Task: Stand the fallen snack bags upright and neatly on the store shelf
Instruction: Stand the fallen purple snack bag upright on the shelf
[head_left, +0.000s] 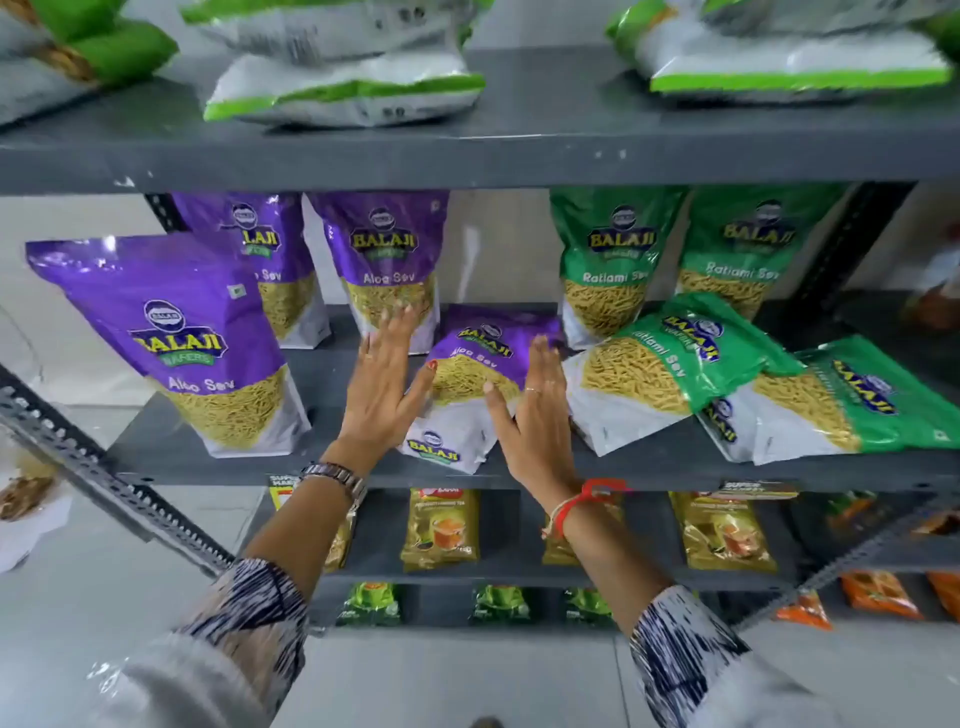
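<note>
A purple Aloo Sev bag (470, 384) lies leaning back on the grey middle shelf (171, 457). My left hand (382, 387) rests flat against its left edge and my right hand (535, 410) against its right edge, fingers spread, neither closed around it. Three purple bags stand upright: a large one at front left (192, 338), one behind it (260, 249) and one at the back centre (387, 265). Two green Ratlami Sev bags (605, 260) (748, 249) stand at the back right. Two more green bags (654, 374) (841, 405) lie fallen in front of them.
The shelf above (519, 156) holds flat white-and-green bags (343, 88). Below, tea packets (441, 530) and green packets (371, 605) stand in rows, with orange packets (878, 595) at the lower right. A perforated metal upright (104, 478) crosses the left side.
</note>
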